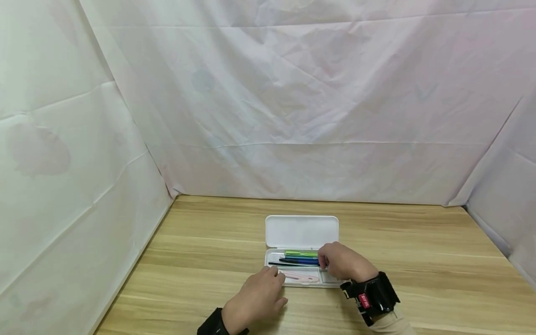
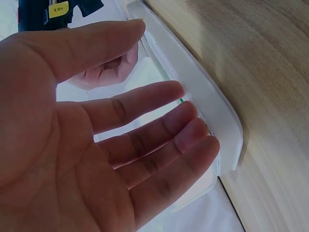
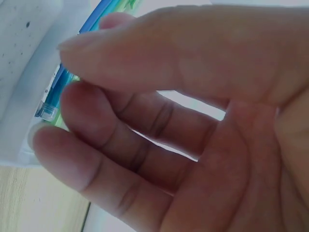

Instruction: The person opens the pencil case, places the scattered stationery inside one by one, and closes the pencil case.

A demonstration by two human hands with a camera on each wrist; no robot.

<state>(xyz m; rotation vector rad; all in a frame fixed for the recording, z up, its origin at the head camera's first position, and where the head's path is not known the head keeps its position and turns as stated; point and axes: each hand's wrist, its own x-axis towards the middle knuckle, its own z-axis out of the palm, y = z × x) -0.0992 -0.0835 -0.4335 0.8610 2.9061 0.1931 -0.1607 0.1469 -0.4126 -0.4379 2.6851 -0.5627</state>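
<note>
A white pencil case (image 1: 301,285) lies on the table, its lid (image 1: 301,231) folded back. Inside, a green pen (image 1: 301,254), a blue pen (image 1: 298,261) and a thin dark stick (image 1: 274,264) lie side by side in the rear compartment. A slim pink item (image 1: 303,278) is in the front compartment. My right hand (image 1: 345,260) reaches over the right end of the pens, thumb and forefinger pinching at the blue pen. My left hand (image 1: 261,291) has loosely extended fingers at the case's front left edge, holding nothing.
The wooden table (image 1: 201,242) runs back to a white cloth (image 1: 301,116) hung behind it. More white cloth (image 1: 63,153) stands along the left side and at the right. Black bands (image 1: 374,298) circle both wrists.
</note>
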